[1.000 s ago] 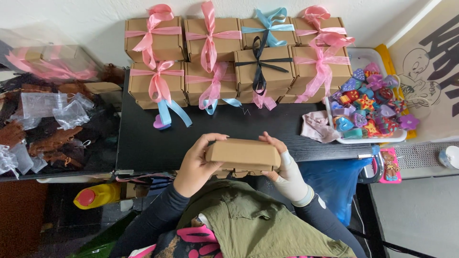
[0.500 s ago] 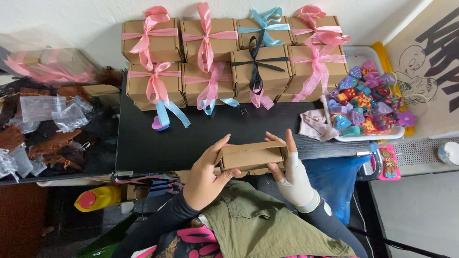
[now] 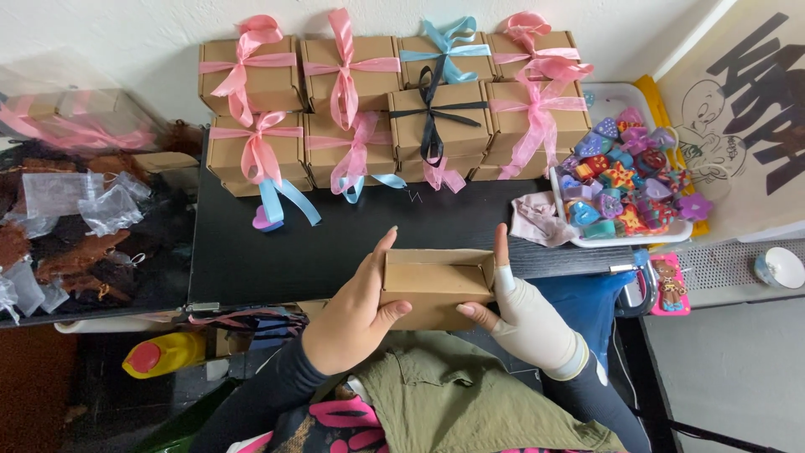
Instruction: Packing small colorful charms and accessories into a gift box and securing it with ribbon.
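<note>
black table (image 3: 277, 252) fills the middle of the view, with a white wall far behind it. near the front edge of the table, both hands hold a plain brown box (image 3: 436, 287). the box is up in the air, just above the person's lap, and it looks tipped so one long side faces up. the left hand (image 3: 356, 315) wraps the left end, thumb under and fingers on top. the right hand (image 3: 524, 315), in a pale wrap, presses the right end, with one finger up along the side. both hands are closed on the box, squeezing it from its two ends.

the box has no ribbon. it is thin card, so a hard squeeze could bend the sides in. if one hand lets go, the box could drop into the lap or onto the floor.

far on the table sit stacked boxes with bows (image 3: 386, 101), pink, blue and black. a pink heart (image 3: 266, 220) lies near a loose blue ribbon. a white tray (image 3: 566, 225) of bright little shapes sits to the right, close to the edge. a bump with the elbow might knock it off.
</note>
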